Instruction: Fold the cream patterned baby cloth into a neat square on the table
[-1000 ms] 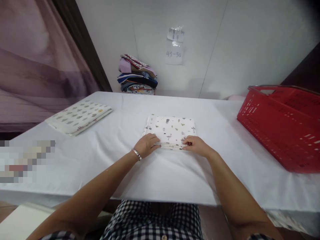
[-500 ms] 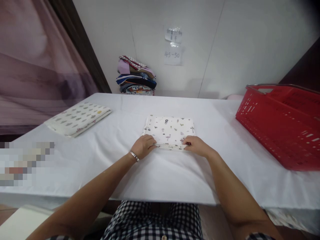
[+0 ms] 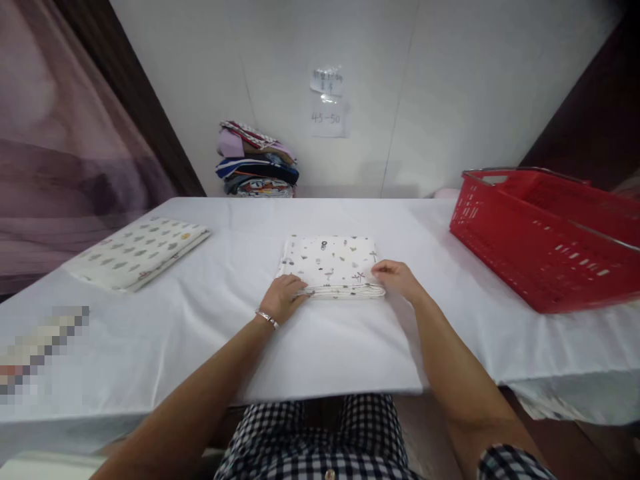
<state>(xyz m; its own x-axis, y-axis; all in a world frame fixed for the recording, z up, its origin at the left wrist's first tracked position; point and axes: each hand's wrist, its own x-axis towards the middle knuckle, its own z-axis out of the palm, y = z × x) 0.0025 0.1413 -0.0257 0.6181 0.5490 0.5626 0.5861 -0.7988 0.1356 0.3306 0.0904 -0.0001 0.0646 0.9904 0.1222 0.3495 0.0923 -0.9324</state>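
A folded white cloth (image 3: 330,261) with small printed animals and plants lies flat in front of me, its stacked layers showing along the near edge. My left hand (image 3: 283,297) grips the near left corner, fingers on top and thumb at the front edge. At the right edge, a little above the near corner, the fingertips of my right hand (image 3: 400,279) are pinched together on the cloth's border. A second folded cloth (image 3: 137,250), white with grey cloud-like shapes, rests on the left part of the table.
A red plastic basket (image 3: 520,250) stands on the right of the white-covered table (image 3: 320,360). Folded fabrics (image 3: 257,160) are piled by the wall behind the far edge. A pixelated patch (image 3: 40,347) hides something at the left. Paper signs (image 3: 327,117) hang on the wall.
My right hand has moved from the near right corner up to the cloth's right edge, uncovering that corner. The left hand keeps its hold. The view has shifted slightly to the right.
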